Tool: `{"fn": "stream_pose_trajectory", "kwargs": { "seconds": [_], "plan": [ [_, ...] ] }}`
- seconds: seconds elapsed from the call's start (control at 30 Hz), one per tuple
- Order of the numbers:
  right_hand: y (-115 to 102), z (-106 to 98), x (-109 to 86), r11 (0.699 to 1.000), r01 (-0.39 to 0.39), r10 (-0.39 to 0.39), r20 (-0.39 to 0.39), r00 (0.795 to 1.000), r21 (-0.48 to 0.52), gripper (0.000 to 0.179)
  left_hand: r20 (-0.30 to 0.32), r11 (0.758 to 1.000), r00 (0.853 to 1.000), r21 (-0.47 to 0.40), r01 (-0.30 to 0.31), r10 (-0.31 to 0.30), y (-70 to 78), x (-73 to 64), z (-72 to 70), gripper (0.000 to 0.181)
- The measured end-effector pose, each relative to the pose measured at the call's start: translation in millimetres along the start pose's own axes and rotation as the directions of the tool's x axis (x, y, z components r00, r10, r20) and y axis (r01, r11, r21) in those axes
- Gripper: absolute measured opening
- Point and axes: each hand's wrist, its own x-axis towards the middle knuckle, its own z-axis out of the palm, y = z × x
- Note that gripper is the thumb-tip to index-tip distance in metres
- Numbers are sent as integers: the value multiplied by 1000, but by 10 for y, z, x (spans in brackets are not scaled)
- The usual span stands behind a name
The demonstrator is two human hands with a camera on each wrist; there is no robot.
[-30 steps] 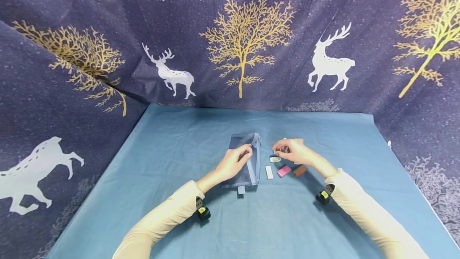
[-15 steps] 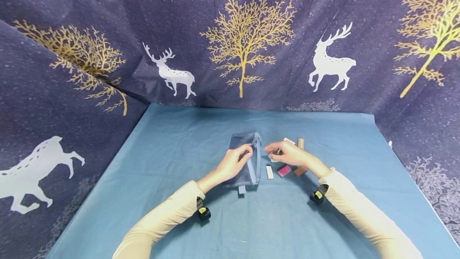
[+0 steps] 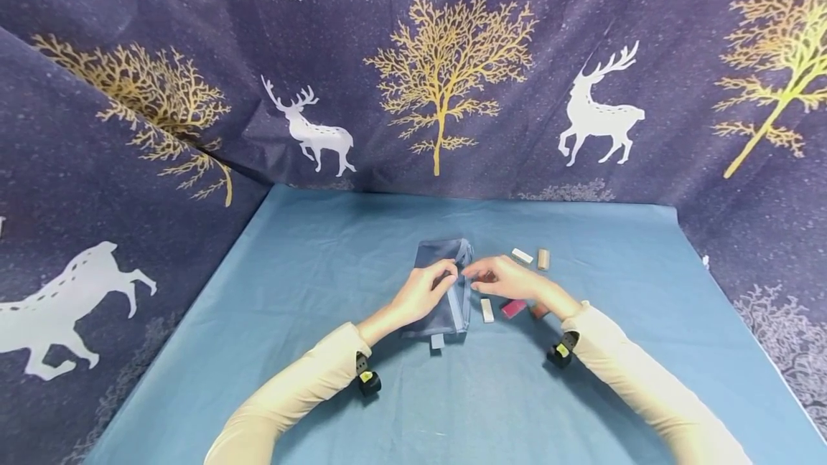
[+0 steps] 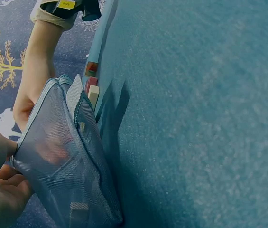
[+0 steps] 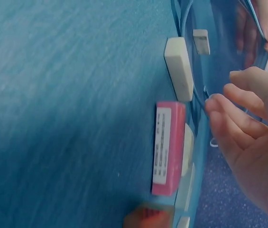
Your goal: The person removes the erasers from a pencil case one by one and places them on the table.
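Observation:
A blue mesh zip pouch (image 3: 429, 321) lies on the blue cloth in the head view. My left hand (image 3: 420, 296) pinches its edge between thumb and fingers; the left wrist view shows the pouch (image 4: 53, 128) held upright, mouth parted. My right hand (image 3: 510, 280) is at the pouch's mouth, its fingers bent and their tips seen through the mesh in the left wrist view. No thing shows between these fingers (image 5: 219, 111), though the inside of the hand is partly hidden. A small pale block (image 5: 201, 42), like an eraser, shows in the pouch in the right wrist view.
Right of the pouch lie a white block (image 3: 487, 311), a pink block with a label (image 3: 515, 308) and a brown-orange block (image 3: 539, 311). Farther back are another white block (image 3: 522, 256) and a tan block (image 3: 543, 259). A printed curtain (image 3: 400, 92) hangs behind.
My right hand has moved left from above the blocks, where something small and bluish showed at its fingertips, to the pouch's mouth. My left hand keeps its grip on the pouch.

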Motion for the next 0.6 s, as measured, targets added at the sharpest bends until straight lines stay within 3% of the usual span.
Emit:
{"fn": "stream_pose_trajectory", "kwargs": {
  "seconds": [0.37, 0.6],
  "plan": [
    [-9, 126, 168, 997, 63, -61, 37, 997, -43, 28, 19, 1000, 1000, -11, 14, -14, -20, -4, -14, 20],
    [-28, 188, 251, 999, 45, -45, 29, 999, -18, 18, 17, 1000, 1000, -4, -5, 5, -18, 2, -29, 19]
  ]
}}
